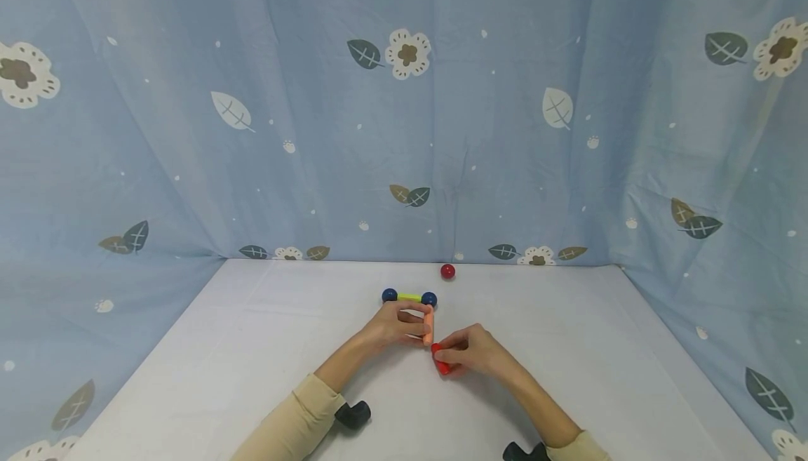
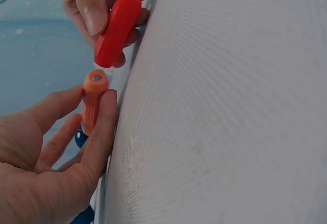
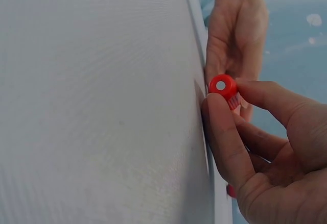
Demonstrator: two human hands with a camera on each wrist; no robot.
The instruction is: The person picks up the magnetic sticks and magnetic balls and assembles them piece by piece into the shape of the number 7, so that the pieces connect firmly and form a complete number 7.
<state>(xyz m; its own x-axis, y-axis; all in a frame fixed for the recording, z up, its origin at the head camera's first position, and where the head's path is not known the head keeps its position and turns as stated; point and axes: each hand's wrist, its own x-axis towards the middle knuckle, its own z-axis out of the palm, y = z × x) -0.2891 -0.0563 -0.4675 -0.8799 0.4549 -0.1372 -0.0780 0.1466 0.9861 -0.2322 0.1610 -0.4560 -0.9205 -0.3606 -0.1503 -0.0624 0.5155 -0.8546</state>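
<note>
Between thumb and fingers my left hand pinches an orange magnetic rod. The rod's far end meets a blue ball, which a yellow-green rod joins to a second blue ball. My right hand pinches a red magnetic rod just to the near right of the orange one. In the left wrist view, a silver disc shows on the orange rod's near end, with the red rod tilted close over it. A pale disc marks the red rod's end in the right wrist view.
A red ball lies near the back edge of the white table. Behind the table hangs a blue patterned curtain. Black objects sit by both sleeves, one at the left forearm and one at the right.
</note>
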